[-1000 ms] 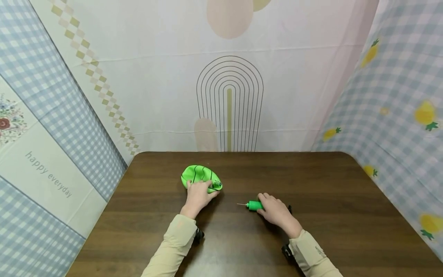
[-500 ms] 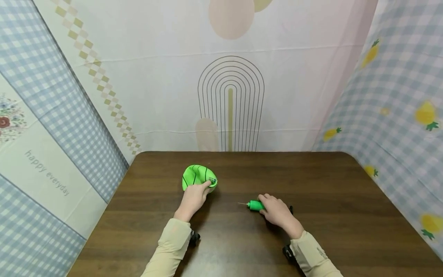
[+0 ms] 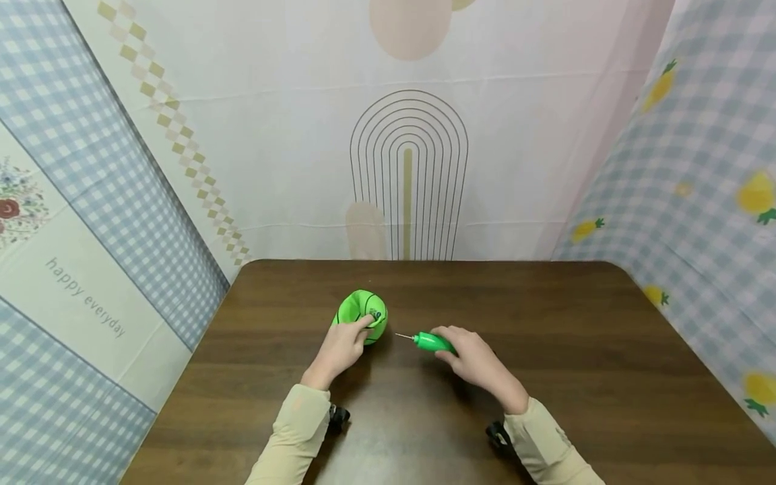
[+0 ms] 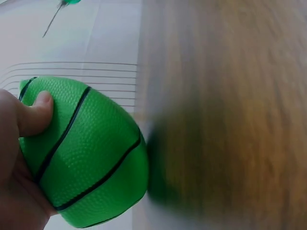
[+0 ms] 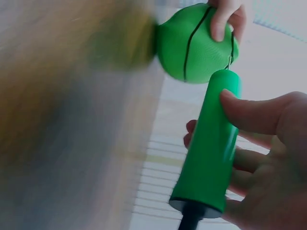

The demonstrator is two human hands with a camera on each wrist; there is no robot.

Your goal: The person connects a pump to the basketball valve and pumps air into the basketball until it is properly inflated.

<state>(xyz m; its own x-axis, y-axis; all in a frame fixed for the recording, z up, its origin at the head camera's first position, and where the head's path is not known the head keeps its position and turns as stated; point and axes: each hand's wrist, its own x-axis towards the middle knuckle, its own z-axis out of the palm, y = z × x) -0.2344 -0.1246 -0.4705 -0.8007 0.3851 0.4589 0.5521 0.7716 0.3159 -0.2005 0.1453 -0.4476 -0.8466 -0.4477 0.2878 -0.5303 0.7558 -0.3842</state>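
Note:
A soft, partly deflated green ball [image 3: 377,330] with black lines is dented in at its top. My left hand [image 3: 338,351] pinches it near a small printed mark, thumb on the outside in the left wrist view, where the ball [image 4: 96,148] hangs close over the table. To its right, my right hand [image 3: 475,360] grips a green hand pump [image 3: 429,342] around its barrel. The pump's thin metal needle [image 3: 404,335] points left toward the ball, with a gap between in the head view. A black shaft [image 5: 192,215] shows at the pump's rear end in the right wrist view.
Both hands work over a dark brown wooden table [image 3: 545,303]. A pale patterned curtain [image 3: 273,148] hangs behind its far edge, with checked cloth [image 3: 685,202] on the right and more on the left. Black cameras are strapped to both wrists.
My left hand has changed its grip and turned the ball, so its dented opening and mark face differently. My right hand has lifted the pump and moved it left, nearer the ball.

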